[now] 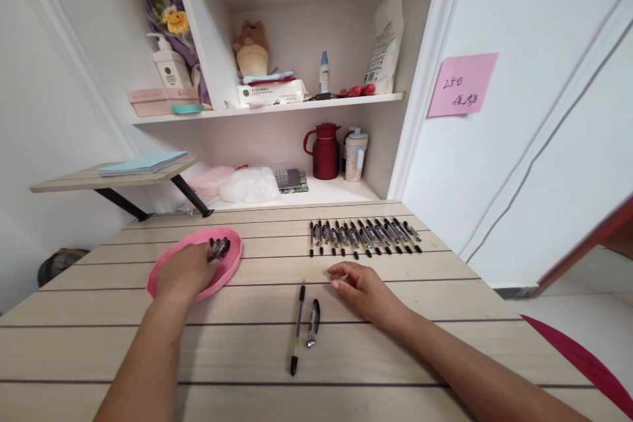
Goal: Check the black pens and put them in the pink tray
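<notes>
My left hand [185,270] reaches into a pink bowl [235,273] on the left of the table, its fingers against a small bunch of black pen parts [219,248]. The back of the hand hides most of its fingers. My right hand [361,287] rests on the tabletop, empty, fingers loosely bent and slightly apart. Between the hands lies an uncapped pen refill with black ends [299,326], tip pointing away from me. Just right of it is a short clear pen barrel with a black clip [313,323]. Beyond my right hand, several similar refills and barrels [366,236] lie in a row.
Behind the table stands a white shelf [277,111] with a red jug [326,151], a speckled cup [355,157] and a plastic bag [250,184]. A raised wooden ledge [69,179] at the left bears light-blue paper [143,163]. A pink note [462,84] hangs on the right wall.
</notes>
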The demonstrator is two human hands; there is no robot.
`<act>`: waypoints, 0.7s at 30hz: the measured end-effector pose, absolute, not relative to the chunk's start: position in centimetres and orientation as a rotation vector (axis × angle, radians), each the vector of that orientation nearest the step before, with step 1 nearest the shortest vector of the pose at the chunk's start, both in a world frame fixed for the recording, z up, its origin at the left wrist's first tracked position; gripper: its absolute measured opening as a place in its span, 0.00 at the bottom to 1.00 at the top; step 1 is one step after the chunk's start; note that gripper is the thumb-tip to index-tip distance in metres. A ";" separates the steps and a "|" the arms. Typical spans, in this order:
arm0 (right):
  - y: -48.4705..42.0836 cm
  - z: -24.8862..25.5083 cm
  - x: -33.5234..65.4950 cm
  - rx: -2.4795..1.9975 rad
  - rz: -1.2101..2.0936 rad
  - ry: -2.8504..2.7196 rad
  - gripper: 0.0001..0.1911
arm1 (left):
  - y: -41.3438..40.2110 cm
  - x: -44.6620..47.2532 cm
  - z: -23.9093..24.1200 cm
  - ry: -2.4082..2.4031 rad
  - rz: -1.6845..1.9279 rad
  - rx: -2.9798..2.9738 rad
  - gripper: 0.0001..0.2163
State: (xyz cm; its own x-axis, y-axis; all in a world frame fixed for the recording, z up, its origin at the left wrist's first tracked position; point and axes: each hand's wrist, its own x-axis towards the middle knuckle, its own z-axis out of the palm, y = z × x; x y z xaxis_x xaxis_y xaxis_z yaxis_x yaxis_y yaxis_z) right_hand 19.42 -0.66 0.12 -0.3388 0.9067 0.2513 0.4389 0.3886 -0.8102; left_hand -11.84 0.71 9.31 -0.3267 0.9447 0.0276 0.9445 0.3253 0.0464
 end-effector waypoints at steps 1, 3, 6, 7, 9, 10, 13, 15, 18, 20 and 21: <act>-0.7 0.1 19.4 -1.136 0.811 -1.962 0.12 | 0.4 -11.1 9.5 2.529 0.169 1.860 0.10; -1.0 0.2 19.2 -1.077 0.748 -2.038 0.10 | -0.2 -8.9 9.3 2.349 0.360 1.996 0.11; -1.8 0.6 18.9 -0.973 0.635 -2.184 0.11 | -1.4 -4.8 8.0 1.870 0.380 2.182 0.07; -2.1 0.8 18.8 -0.945 0.598 -2.240 0.11 | -1.8 -3.6 7.4 1.785 0.332 2.212 0.06; -2.8 1.2 18.5 -0.885 0.535 -2.371 0.11 | -2.4 -1.5 6.2 1.718 0.251 2.284 0.06; -3.2 1.4 18.4 -0.848 0.510 -2.441 0.10 | -2.7 -0.9 5.5 1.723 0.218 2.322 0.06; -4.2 1.5 17.6 -0.751 0.412 -2.615 0.08 | -2.9 0.0 4.1 1.787 0.171 2.432 0.10; -4.6 1.2 17.0 -0.746 0.329 -2.682 0.09 | -2.9 0.1 3.6 1.831 0.155 2.468 0.12; -4.9 0.6 16.3 -0.787 0.270 -2.713 0.10 | -2.8 0.2 3.4 1.872 0.131 2.416 0.12; -5.0 0.6 16.2 -0.785 0.306 -2.689 0.10 | -2.7 0.3 3.5 1.874 0.133 2.352 0.09; -5.0 0.7 16.3 -0.770 0.348 -2.654 0.09 | -2.6 0.3 3.6 1.871 0.145 2.323 0.07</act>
State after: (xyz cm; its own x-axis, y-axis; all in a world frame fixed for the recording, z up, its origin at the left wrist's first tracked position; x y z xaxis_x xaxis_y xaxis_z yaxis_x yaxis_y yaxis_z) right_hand 16.27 -4.99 0.65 -0.7891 0.5539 0.2656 0.4667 0.8217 -0.3272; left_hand 0.26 -2.58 3.61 0.2149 0.9764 -0.0213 0.9614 -0.2076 0.1804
